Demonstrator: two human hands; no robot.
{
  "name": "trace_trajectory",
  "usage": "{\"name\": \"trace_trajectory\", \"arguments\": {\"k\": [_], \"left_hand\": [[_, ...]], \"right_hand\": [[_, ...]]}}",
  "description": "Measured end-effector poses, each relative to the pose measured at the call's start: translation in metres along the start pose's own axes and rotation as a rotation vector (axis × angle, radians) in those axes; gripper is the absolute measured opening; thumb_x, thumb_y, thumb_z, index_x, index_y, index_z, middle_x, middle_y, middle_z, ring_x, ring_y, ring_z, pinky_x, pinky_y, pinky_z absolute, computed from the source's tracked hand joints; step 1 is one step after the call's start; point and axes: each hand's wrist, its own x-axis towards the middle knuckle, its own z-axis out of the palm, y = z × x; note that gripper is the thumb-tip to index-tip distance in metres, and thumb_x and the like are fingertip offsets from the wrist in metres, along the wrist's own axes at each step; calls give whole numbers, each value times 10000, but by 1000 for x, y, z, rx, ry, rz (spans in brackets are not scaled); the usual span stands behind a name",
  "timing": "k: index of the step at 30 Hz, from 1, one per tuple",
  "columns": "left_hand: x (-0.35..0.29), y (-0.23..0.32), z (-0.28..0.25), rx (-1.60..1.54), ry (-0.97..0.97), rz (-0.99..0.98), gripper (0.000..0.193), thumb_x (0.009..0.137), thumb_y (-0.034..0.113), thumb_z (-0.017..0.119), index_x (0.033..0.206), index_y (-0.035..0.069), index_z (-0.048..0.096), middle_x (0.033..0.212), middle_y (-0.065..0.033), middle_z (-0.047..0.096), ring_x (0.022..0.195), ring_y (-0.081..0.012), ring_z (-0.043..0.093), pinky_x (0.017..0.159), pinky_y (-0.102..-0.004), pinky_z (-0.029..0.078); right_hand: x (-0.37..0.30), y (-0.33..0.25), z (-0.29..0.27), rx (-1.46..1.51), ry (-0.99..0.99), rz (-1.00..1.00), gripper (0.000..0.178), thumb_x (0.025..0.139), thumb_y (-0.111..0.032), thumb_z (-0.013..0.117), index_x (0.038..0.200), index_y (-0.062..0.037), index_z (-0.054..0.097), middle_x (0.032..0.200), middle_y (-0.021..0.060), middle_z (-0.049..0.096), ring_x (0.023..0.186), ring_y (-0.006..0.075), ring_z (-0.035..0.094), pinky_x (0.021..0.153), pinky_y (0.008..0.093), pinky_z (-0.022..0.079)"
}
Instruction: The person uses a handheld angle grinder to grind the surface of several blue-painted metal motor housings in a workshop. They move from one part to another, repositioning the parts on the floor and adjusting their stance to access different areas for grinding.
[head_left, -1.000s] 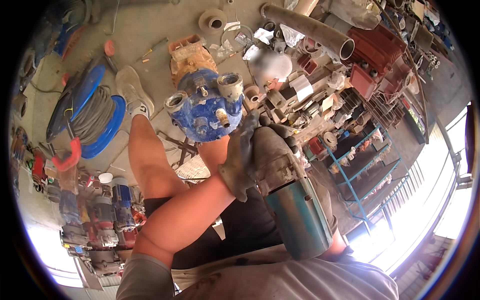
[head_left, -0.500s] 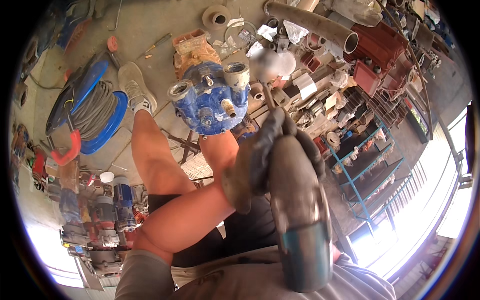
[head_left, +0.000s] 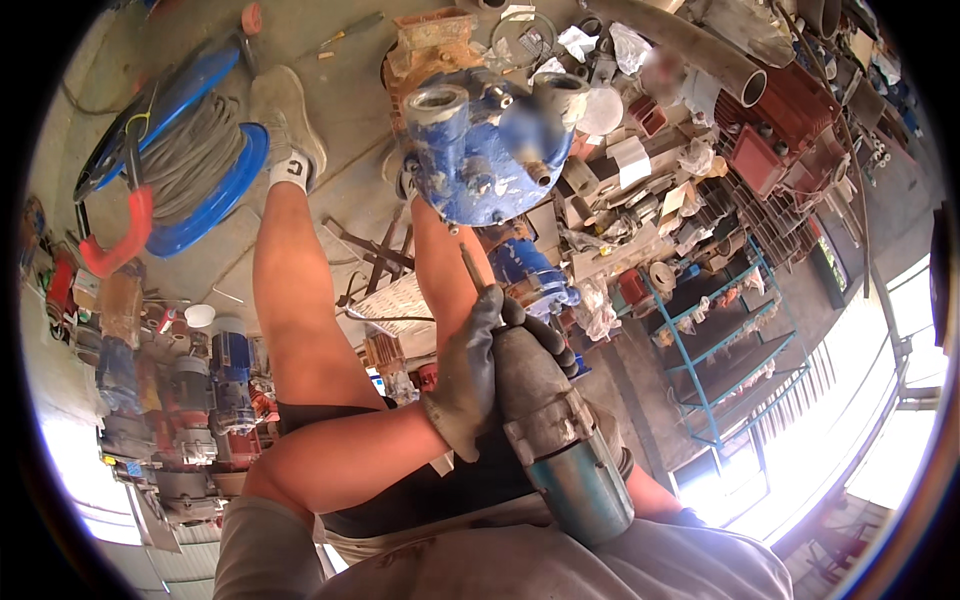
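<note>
My left hand [head_left: 468,375], in a dark work glove, is closed around the nose of an impact wrench [head_left: 575,480] with a grey metal front and teal housing. A thin bit [head_left: 474,268] sticks out of the nose, its tip just below the near edge of a blue pump [head_left: 470,185], apparently apart from it. My right forearm [head_left: 650,495] reaches in behind the tool's body toward the handle. That body covers most of my right hand [head_left: 614,432], fingers included. The scuffed pump has two round ports on top and is joined to a rusty brown casting [head_left: 432,55].
A cable reel [head_left: 190,160] with blue rims stands at the left, beside my shoe [head_left: 285,115]. Metal parts, a long pipe [head_left: 690,45] and red housings [head_left: 780,130] crowd the right. Further right is a blue shelf frame [head_left: 710,345]. Motors [head_left: 228,375] line the lower left.
The impact wrench and my left hand have moved down and to the left, away from in front of the loose parts. The view has shifted, placing the pump higher and further right.
</note>
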Motion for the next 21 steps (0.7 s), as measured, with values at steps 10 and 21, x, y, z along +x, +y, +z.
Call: {"name": "trace_trajectory", "arguments": {"k": [10, 21], "left_hand": [[8, 11, -19, -69, -52, -3, 349, 1124, 493, 466, 1027, 161, 508, 949, -211, 712, 885, -409, 714, 834, -578, 606], [28, 2, -30, 125, 0, 108, 366, 1126, 484, 476, 1034, 130, 490, 941, -246, 715, 884, -447, 718, 829, -584, 612]], "right_hand": [[14, 10, 8, -25, 2, -2, 560, 871, -253, 800, 1355, -5, 663, 1140, 152, 771, 981, 276, 771, 867, 381, 615], [8, -15, 0, -109, 10, -8, 552, 852, -240, 797, 1331, 4, 672, 1193, 181, 749, 1041, 330, 748, 915, 400, 596]]}}
